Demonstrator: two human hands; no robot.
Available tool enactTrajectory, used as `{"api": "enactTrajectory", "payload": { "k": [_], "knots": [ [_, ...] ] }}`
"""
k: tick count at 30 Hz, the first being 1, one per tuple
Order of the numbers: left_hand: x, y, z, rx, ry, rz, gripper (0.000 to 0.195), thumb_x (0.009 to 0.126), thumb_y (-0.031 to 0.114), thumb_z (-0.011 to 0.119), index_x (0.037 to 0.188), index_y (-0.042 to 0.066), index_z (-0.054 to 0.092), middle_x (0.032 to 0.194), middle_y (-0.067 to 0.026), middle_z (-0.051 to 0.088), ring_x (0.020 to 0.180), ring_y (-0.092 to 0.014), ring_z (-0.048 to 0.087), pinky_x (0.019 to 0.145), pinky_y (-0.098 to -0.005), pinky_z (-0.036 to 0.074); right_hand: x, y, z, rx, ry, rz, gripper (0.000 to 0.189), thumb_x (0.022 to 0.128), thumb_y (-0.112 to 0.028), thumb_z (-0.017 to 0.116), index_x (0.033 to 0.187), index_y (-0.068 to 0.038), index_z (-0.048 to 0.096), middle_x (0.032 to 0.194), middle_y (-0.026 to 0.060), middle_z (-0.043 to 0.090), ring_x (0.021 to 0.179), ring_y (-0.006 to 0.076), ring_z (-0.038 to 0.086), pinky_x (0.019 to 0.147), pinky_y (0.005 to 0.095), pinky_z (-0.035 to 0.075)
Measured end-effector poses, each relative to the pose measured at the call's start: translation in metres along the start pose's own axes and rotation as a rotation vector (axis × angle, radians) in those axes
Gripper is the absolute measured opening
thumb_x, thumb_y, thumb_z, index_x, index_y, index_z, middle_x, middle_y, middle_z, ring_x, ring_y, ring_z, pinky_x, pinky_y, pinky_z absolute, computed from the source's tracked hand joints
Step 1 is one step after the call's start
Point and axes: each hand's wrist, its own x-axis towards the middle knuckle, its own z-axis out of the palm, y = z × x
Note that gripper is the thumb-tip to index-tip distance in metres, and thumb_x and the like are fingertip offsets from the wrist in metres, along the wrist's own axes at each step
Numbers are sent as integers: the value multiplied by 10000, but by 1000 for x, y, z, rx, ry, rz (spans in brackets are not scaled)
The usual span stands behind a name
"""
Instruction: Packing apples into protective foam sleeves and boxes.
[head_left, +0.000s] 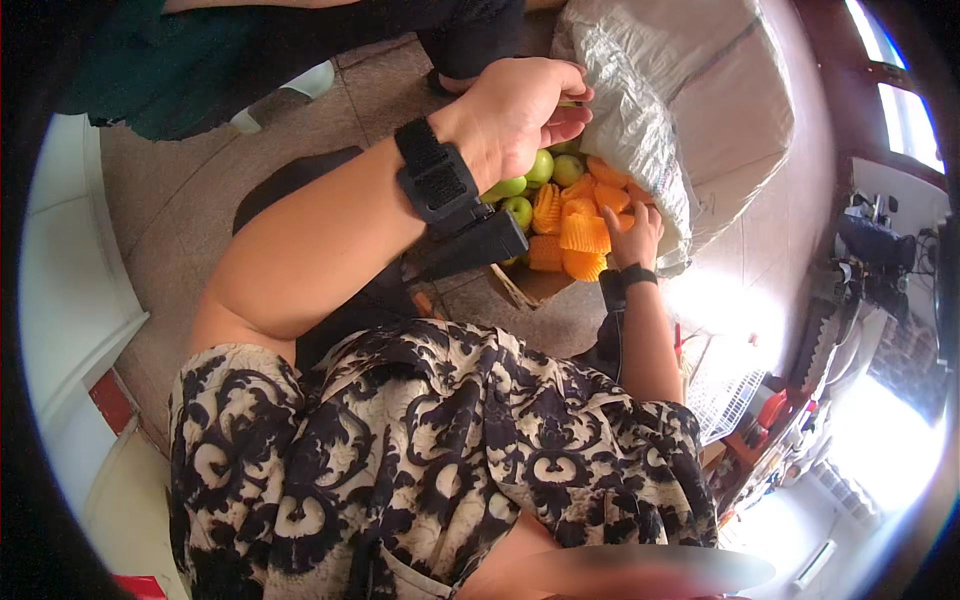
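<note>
My left hand (529, 112) is raised over the green apples (538, 169), beside the rim of a white woven plastic sack (630, 112). Its fingers are curled, and a bit of green shows by them; whether they grip anything is unclear. My right hand (636, 236) reaches in at the sack's lower edge, touching orange foam net sleeves (585, 233) with thumb and fingers apart; a firm grip cannot be made out. Apples and sleeves lie together at the sack's mouth, above a cardboard edge (525, 289). Each wrist wears a black strap.
Another person's dark-clothed leg (472, 37) is at the top, near a pale green stool (313, 79) on the tiled floor. White panels (67, 225) stand at the left. A white wire rack (724, 390) and cluttered furniture are at the right.
</note>
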Motion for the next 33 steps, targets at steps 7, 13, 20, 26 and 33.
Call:
{"api": "enactTrajectory", "payload": {
  "k": [7, 13, 20, 26, 33],
  "knots": [
    [-9, -1, -1, -26, 10, -37, 85, 838, 40, 542, 920, 17, 552, 858, -83, 594, 759, -200, 614, 686, -260, 505, 2, 20, 12, 133, -179, 72, 547, 770, -451, 662, 1126, -50, 558, 1160, 243, 537, 1063, 390, 524, 903, 439, 427],
    [-5, -4, -2, 10, 4, -56, 90, 839, 39, 536, 926, 19, 546, 855, -93, 599, 761, -204, 619, 681, -258, 506, 85, 67, 22, 85, -13, 25, 667, 799, -411, 600, 1247, 45, 410, 1181, 294, 511, 1104, 426, 491, 936, 428, 408],
    [-11, -3, 3, 9, 14, -52, 79, 838, 36, 533, 911, 10, 548, 851, -100, 605, 765, -208, 627, 666, -257, 507, 123, 63, 17, -115, -252, -110, 660, 799, -471, 573, 1299, -70, 419, 1266, 154, 521, 1141, 335, 499, 955, 396, 387],
    [-13, -2, 2, 16, 38, -79, 94, 838, 35, 536, 929, 11, 543, 850, -101, 609, 766, -212, 629, 666, -254, 500, 94, 50, 33, 77, -197, 41, 529, 839, -461, 512, 1230, -106, 519, 1245, 117, 553, 1138, 315, 511, 945, 367, 394],
    [-13, -2, -1, 6, 38, -54, 93, 836, 34, 538, 926, 15, 546, 851, -93, 613, 781, -226, 634, 664, -257, 496, 72, 58, 14, 515, -192, 1, 374, 808, -250, 657, 1079, 5, 619, 1021, 89, 646, 899, 160, 588, 773, 285, 481]
  ]
}}
